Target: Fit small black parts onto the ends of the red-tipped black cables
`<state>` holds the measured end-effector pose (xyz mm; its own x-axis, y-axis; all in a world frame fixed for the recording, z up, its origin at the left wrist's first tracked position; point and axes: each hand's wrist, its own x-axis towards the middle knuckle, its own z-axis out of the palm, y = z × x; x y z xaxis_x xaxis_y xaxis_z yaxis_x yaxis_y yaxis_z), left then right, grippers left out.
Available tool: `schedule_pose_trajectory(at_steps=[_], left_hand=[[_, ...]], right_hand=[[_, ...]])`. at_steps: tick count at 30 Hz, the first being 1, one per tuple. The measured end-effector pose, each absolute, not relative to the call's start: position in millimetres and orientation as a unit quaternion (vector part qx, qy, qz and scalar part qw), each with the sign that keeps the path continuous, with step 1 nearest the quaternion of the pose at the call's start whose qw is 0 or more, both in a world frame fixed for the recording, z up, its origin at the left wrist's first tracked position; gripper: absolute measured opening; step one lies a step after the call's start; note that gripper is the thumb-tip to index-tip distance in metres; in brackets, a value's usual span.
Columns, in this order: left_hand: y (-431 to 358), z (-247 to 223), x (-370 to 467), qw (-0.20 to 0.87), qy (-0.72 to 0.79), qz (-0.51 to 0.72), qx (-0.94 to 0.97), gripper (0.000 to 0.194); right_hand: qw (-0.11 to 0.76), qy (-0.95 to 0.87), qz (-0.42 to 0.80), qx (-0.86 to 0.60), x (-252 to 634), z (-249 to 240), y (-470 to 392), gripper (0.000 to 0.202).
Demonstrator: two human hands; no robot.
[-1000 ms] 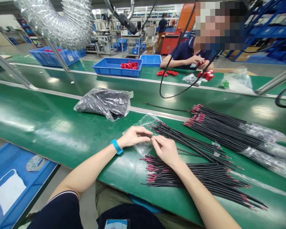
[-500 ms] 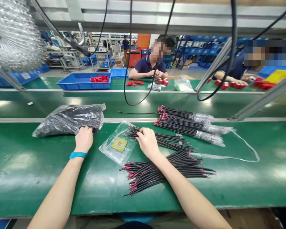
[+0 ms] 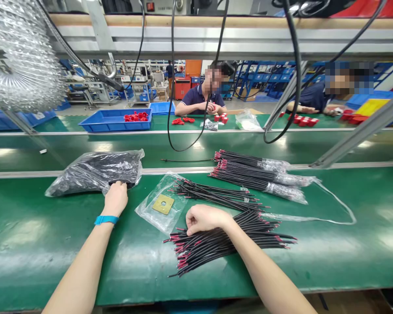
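My left hand (image 3: 115,199), with a blue band at the wrist, is at the mouth of a clear plastic bag (image 3: 91,172) full of black items. Its bent fingers are closed at the bag's edge, the tips hidden there. Over the left part of the lower pile of black cables (image 3: 229,244) with red ends is my right hand (image 3: 205,219). Thumb and fingers are curled together, and whatever lies between them is hidden. Behind it a smaller loose group of black cables (image 3: 216,194) partly overlaps a flat clear bag (image 3: 162,218) bearing a yellowish square plate (image 3: 163,204).
Plastic-wrapped cable bundles (image 3: 252,174) lie at the back right, with a clear strip (image 3: 343,205) trailing off. Black cords (image 3: 170,87) hang down in front. Across the bench, two people handle red parts near a blue tray (image 3: 114,124). A slanted metal post (image 3: 356,131) stands right.
My right hand has moved from the smaller cable group toward me, onto the lower pile. My left hand stays at the bag. The view has tilted slightly upward.
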<state>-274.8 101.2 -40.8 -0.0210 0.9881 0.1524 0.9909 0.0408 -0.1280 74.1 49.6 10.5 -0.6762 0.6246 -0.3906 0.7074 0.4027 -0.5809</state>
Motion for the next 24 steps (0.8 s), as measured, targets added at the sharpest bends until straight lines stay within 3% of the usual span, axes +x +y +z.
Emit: schedule_pose_trajectory(at_steps=[11, 16, 20, 24], left_hand=[[97.8, -36.0, -266.4, 0.108, -0.741, -0.012, -0.663, 0.038], [96.8, -37.3, -267.4, 0.103, -0.738, -0.008, -0.667, 0.036], [97.3, -40.0, -269.2, 0.098, -0.722, -0.005, -0.685, 0.036], [96.0, -42.5, -269.7, 0.097, -0.717, -0.020, -0.690, 0.036]], right_hand=[[0.079, 0.826, -0.407, 0.381, 73.9, 7.5, 51.9, 0.014], [0.046, 0.825, -0.409, 0.387, 75.2, 9.4, 51.4, 0.011], [-0.042, 0.784, -0.457, 0.418, 73.8, 8.9, 51.1, 0.012], [-0.186, 0.807, -0.351, 0.437, 64.9, -5.1, 52.5, 0.017]])
